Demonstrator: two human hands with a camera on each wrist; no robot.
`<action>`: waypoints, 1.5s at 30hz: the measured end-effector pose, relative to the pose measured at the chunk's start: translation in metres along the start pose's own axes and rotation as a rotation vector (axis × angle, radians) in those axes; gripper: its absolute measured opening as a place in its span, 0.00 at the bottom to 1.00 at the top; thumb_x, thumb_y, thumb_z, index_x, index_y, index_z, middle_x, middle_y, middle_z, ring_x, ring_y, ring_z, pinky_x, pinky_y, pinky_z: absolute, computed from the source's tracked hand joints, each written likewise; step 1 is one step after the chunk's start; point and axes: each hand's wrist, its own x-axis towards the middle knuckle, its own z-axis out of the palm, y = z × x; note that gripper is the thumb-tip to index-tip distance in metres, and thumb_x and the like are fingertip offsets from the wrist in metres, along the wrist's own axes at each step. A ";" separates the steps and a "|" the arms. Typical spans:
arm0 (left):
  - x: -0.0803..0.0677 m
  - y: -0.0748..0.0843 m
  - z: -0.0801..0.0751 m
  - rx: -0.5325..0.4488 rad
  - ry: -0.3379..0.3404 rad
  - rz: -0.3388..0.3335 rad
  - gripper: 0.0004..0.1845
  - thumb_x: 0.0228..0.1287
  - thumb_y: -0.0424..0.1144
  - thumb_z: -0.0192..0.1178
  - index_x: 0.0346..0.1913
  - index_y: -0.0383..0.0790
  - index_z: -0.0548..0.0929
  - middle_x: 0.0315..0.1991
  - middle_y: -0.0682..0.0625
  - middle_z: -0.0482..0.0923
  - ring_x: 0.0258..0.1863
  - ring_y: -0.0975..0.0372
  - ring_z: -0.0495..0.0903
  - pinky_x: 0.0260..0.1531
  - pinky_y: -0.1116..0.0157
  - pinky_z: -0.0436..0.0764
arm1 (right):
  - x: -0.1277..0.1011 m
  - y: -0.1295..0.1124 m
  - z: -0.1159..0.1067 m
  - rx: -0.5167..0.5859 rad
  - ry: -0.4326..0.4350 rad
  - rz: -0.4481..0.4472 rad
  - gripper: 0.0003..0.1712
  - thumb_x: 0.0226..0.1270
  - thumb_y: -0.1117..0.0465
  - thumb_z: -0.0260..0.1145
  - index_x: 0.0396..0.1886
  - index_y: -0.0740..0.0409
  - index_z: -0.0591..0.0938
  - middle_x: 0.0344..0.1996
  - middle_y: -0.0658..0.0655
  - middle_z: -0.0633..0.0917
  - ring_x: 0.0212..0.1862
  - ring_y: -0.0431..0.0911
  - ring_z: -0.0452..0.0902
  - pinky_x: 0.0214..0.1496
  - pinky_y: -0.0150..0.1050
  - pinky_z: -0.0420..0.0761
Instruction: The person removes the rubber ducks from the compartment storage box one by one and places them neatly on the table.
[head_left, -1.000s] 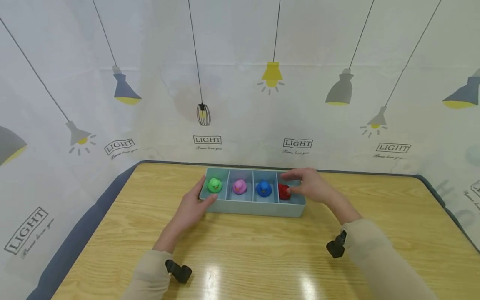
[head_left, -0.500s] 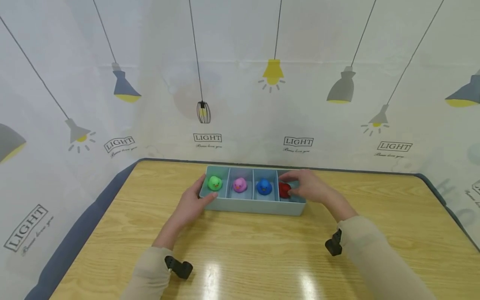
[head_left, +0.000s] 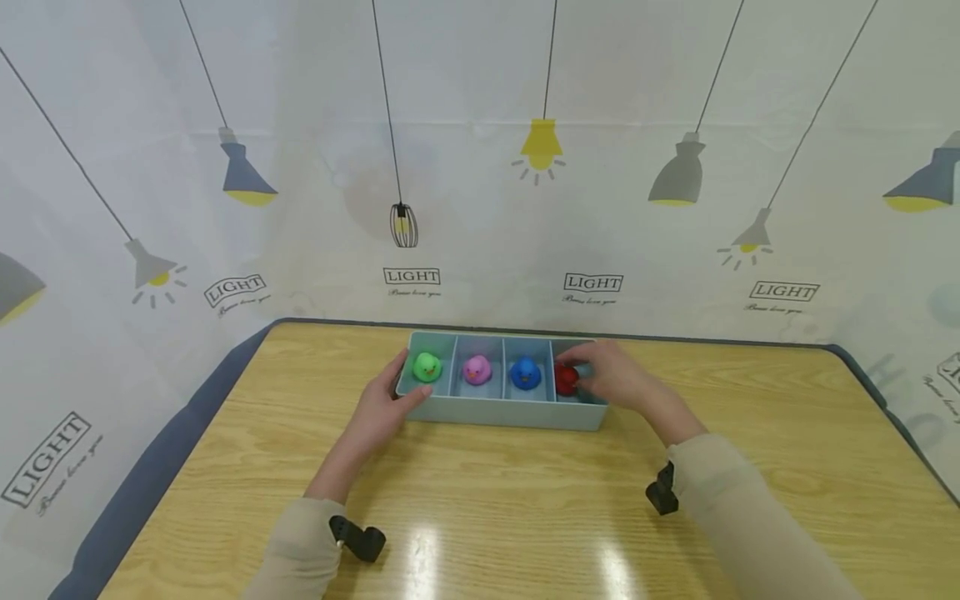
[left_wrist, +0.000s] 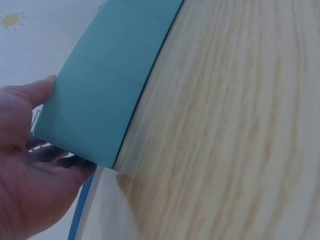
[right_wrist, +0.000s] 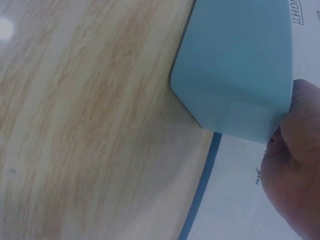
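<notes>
A light blue divided box [head_left: 517, 412] lies lengthwise on the wooden table. From left to right its compartments hold a green toy duck [head_left: 427, 367], a pink toy duck [head_left: 477, 370], a blue toy duck [head_left: 525, 373] and a red toy duck [head_left: 566, 380]. My left hand [head_left: 384, 407] grips the box's left end, thumb at the front rim and fingers round the side. Reaching over the right end, my right hand [head_left: 618, 377] holds the red duck between thumb and fingers inside the rightmost compartment; the hand partly covers the duck. In the right wrist view the box wall hides the fingertips.
The wooden table [head_left: 480, 500] has a dark blue edge [head_left: 345, 324] along its back. Behind it hangs a white sheet [head_left: 480, 183] printed with lamps. A small black camera [head_left: 358, 538] sits at the left wrist, another black camera [head_left: 663, 490] at the right.
My right fingers have come in closer round the red duck, and the hand has shifted slightly left. My left hand keeps its grip on the box, and the other ducks stay in their compartments.
</notes>
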 end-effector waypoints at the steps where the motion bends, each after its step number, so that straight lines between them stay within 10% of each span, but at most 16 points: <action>1: 0.000 0.000 0.000 0.000 -0.001 0.004 0.43 0.75 0.42 0.63 0.82 0.38 0.51 0.81 0.41 0.50 0.80 0.50 0.51 0.76 0.54 0.56 | 0.000 0.000 0.000 -0.004 0.002 -0.001 0.25 0.57 0.78 0.71 0.57 0.67 0.85 0.51 0.64 0.87 0.55 0.58 0.81 0.58 0.55 0.81; 25: -0.001 0.003 -0.002 0.056 -0.015 -0.005 0.43 0.75 0.45 0.62 0.83 0.41 0.50 0.81 0.40 0.50 0.79 0.48 0.51 0.75 0.52 0.57 | 0.001 0.002 -0.002 -0.081 -0.048 -0.038 0.18 0.61 0.71 0.73 0.51 0.59 0.89 0.46 0.56 0.89 0.52 0.56 0.81 0.57 0.55 0.78; 45: -0.003 -0.002 0.001 0.047 -0.008 0.015 0.42 0.76 0.45 0.60 0.83 0.43 0.49 0.81 0.40 0.49 0.79 0.47 0.51 0.74 0.49 0.59 | -0.019 -0.010 -0.021 0.154 0.049 -0.020 0.16 0.60 0.73 0.72 0.47 0.57 0.91 0.47 0.56 0.90 0.52 0.54 0.83 0.53 0.55 0.82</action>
